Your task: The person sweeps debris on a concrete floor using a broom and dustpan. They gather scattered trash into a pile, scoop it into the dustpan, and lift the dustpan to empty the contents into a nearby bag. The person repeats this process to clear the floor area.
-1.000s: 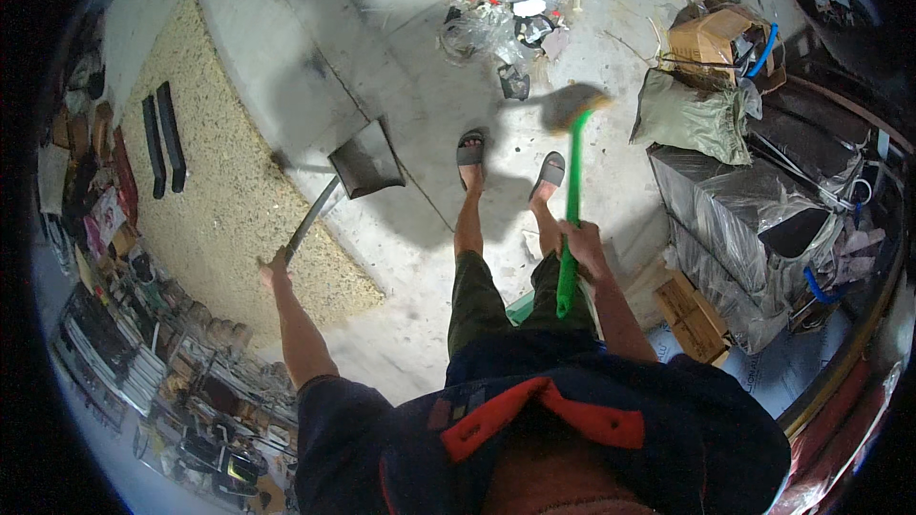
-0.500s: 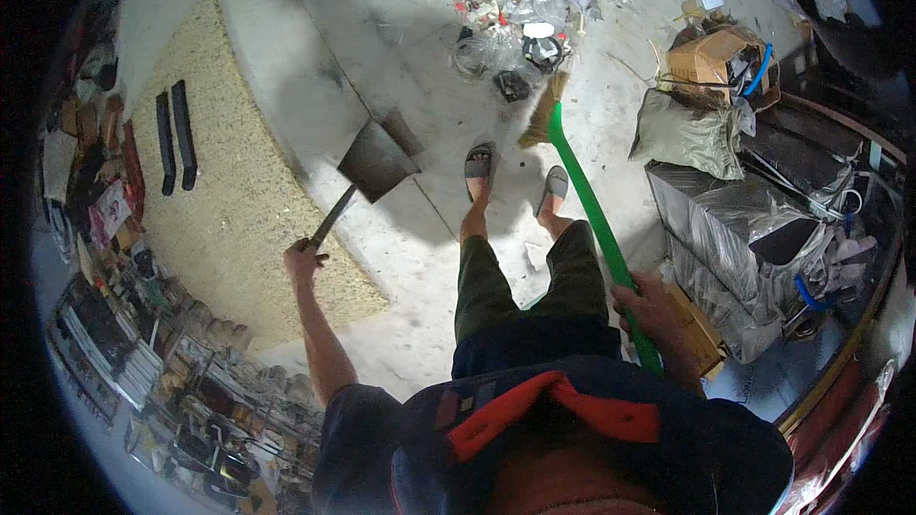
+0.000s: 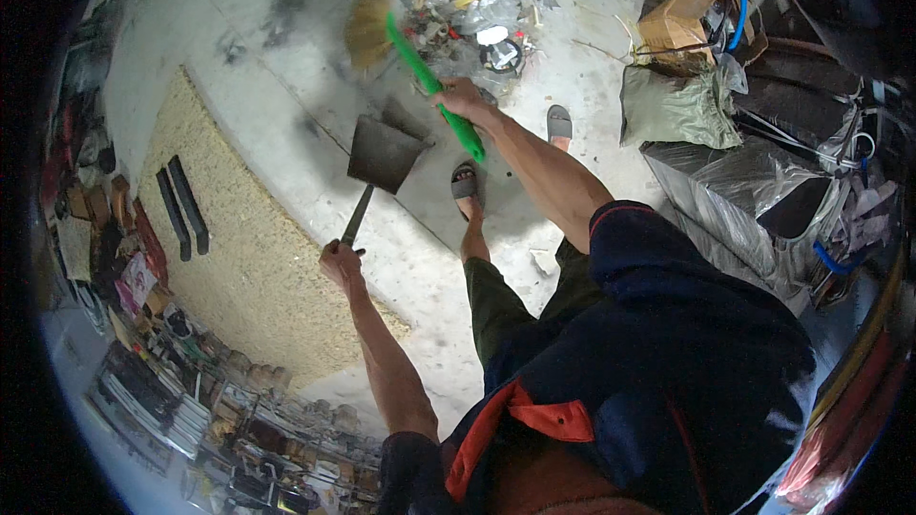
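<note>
My left hand is closed round the handle of a dark dustpan, whose wide pan hangs over the concrete floor ahead of me. In my right hand is the green handle of a broom, with the arm stretched far forward. Its tan bristles are at the left edge of a pile of rubbish. Clear plastic, paper scraps and small coloured bits make up the pile. Whether the bristles touch the floor, I cannot tell.
On the left lies a beige speckled mat with two black strips on it. At right are a cardboard box, a grey-green sack and a plastic-wrapped bulky item. Shelves of assorted goods fill the lower left.
The broom has swung forward and left, from beside my right leg to the far left side of the pile. My right foot has stepped ahead. The dustpan has shifted only slightly.
</note>
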Tool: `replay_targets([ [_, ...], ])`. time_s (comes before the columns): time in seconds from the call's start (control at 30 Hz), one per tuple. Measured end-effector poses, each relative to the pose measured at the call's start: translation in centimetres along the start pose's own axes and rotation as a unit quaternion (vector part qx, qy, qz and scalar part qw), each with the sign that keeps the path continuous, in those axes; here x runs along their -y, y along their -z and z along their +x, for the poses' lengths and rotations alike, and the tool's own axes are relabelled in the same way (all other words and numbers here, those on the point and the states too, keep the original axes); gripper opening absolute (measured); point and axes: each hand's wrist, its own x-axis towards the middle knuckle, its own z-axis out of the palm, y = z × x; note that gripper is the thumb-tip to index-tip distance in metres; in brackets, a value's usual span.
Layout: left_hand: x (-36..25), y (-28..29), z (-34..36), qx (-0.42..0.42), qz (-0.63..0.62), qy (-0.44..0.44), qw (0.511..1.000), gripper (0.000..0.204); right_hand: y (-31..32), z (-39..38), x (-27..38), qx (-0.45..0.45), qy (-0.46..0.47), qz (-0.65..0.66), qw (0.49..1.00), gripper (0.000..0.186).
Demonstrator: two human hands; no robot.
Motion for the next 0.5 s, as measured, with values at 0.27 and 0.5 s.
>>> replay_targets([
  [0.27,-7.4,-7.9,-0.8,0.015,0.105,-0.121,0.987,0.030,16.3,-10.7,0.8,-0.039,-0.061,0.092,0.993,0.038],
  [0.5,-12.2,-9.1,-1.5,0.013,0.095,-0.010,0.995,0.032,33.5,-23.9,3.9,-0.053,-0.024,-0.019,0.998,0.056],
])
